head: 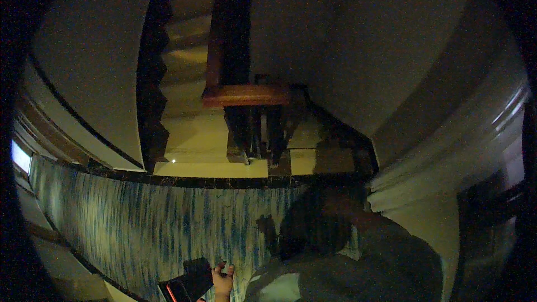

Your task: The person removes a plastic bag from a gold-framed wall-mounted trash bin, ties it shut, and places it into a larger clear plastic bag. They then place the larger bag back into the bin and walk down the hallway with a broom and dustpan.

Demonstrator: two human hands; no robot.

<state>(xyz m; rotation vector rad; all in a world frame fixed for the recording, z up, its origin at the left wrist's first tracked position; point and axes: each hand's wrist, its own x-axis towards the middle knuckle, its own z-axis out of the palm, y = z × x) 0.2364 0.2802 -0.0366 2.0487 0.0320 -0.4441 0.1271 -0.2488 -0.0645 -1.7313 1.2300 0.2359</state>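
Observation:
At the bottom edge, a raised hand, apparently my right hand (222, 279), shows its fingers apart and partly bent, with nothing seen between them. Just left of it is a dark, flat, phone-like device (178, 290) with a glowing red edge. A sliver of skin, apparently my left hand (201, 300), shows at the device's lower right; its grip is cut off by the frame. A dark, angular shape, perhaps a shadow or part of a case, lies between device and raised hand. Beneath them runs a streaked blue and pale carpet (138, 226).
Close on the right is another person in a grey top (369, 268), with a dark-haired head. Beyond the carpet, a staircase (186, 56) rises beside a wooden handrail (247, 95) and dark balusters. A curtain-like pale surface (423, 176) stands at the right. The light is dim.

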